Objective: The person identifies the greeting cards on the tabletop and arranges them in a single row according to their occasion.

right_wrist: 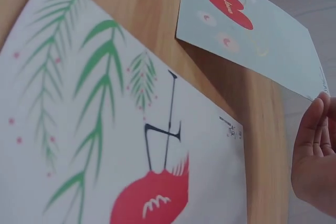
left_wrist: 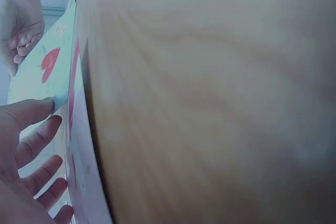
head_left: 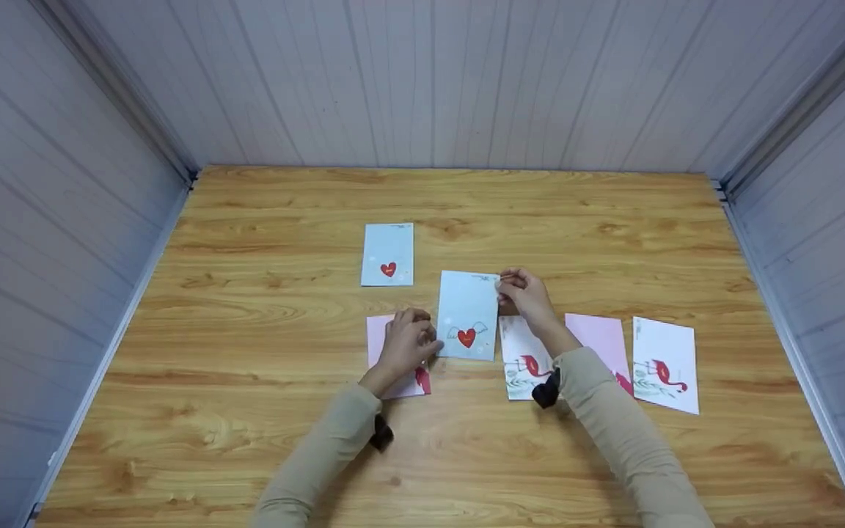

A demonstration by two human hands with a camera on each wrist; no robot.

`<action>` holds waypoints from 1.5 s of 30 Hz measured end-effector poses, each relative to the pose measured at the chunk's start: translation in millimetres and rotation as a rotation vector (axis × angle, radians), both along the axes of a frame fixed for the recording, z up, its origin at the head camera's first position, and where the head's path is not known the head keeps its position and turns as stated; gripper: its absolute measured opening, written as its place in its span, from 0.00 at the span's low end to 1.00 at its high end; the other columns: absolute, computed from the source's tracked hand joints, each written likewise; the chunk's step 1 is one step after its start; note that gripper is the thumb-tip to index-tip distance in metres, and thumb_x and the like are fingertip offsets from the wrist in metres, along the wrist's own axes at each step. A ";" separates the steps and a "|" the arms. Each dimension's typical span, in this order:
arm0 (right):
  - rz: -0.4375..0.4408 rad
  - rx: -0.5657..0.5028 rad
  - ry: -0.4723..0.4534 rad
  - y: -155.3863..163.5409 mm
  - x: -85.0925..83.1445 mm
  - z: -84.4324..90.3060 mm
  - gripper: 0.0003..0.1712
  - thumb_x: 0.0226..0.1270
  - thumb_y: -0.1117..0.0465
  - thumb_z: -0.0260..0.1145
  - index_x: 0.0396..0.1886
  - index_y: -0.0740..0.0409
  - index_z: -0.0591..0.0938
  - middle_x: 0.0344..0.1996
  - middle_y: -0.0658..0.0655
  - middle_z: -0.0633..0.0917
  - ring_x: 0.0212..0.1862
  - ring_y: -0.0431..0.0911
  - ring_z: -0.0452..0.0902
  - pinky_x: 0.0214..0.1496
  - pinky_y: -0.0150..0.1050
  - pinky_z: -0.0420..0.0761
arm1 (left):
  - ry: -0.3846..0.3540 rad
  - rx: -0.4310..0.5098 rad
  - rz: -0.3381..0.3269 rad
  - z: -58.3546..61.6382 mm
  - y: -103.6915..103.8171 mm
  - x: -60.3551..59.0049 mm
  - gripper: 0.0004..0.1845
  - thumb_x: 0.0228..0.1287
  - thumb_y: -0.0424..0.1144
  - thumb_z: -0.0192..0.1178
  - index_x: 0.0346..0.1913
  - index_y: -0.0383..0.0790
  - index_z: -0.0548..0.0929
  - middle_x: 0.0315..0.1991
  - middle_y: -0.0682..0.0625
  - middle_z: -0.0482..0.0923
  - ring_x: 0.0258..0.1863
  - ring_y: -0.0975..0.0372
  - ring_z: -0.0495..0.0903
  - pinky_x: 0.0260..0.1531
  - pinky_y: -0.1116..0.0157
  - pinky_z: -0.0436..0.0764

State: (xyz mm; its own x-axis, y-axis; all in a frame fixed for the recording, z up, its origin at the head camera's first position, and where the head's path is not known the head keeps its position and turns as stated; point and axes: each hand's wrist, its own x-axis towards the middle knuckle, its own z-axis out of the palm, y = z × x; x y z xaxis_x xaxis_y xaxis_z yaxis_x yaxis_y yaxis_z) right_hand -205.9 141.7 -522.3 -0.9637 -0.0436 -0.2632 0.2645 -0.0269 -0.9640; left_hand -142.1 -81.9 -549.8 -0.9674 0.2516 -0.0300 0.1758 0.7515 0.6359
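A light blue card with a winged red heart [head_left: 467,315] is lifted a little off the wooden table [head_left: 261,308], held between both hands. My left hand [head_left: 409,342] pinches its lower left edge, thumb [left_wrist: 32,110] on the card [left_wrist: 42,74]. My right hand [head_left: 519,287] pinches its upper right corner, and its fingers [right_wrist: 314,145] meet the tip of the card [right_wrist: 252,32]. Under the left hand lies a pink card [head_left: 392,361], also seen in the left wrist view [left_wrist: 79,150]. A white flamingo card [head_left: 519,361] lies beneath the right wrist [right_wrist: 105,129].
A second blue heart card [head_left: 387,254] lies flat further back on the left. A pink card [head_left: 604,339] and another white flamingo card [head_left: 664,364] lie to the right. Panelled walls [head_left: 63,220] close the table on three sides.
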 end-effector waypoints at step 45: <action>0.017 0.021 0.004 -10.0 12.9 -15.0 0.14 0.56 0.70 0.60 0.43 0.68 0.74 0.26 0.53 0.77 0.22 0.41 0.72 0.26 0.32 0.72 | -0.101 0.457 0.221 14.9 2.8 -18.3 0.09 0.56 0.40 0.59 0.26 0.37 0.79 0.39 0.48 0.69 0.44 0.56 0.66 0.45 0.58 0.63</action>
State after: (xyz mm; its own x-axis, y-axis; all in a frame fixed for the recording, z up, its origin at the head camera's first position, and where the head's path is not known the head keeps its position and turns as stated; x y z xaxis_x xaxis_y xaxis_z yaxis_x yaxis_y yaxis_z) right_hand -193.0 131.7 -537.3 -0.9640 -0.0542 -0.2601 0.2606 -0.0022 -0.9654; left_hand -160.5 -79.1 -534.8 -0.9969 0.0505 -0.0609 -0.0352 0.4055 0.9134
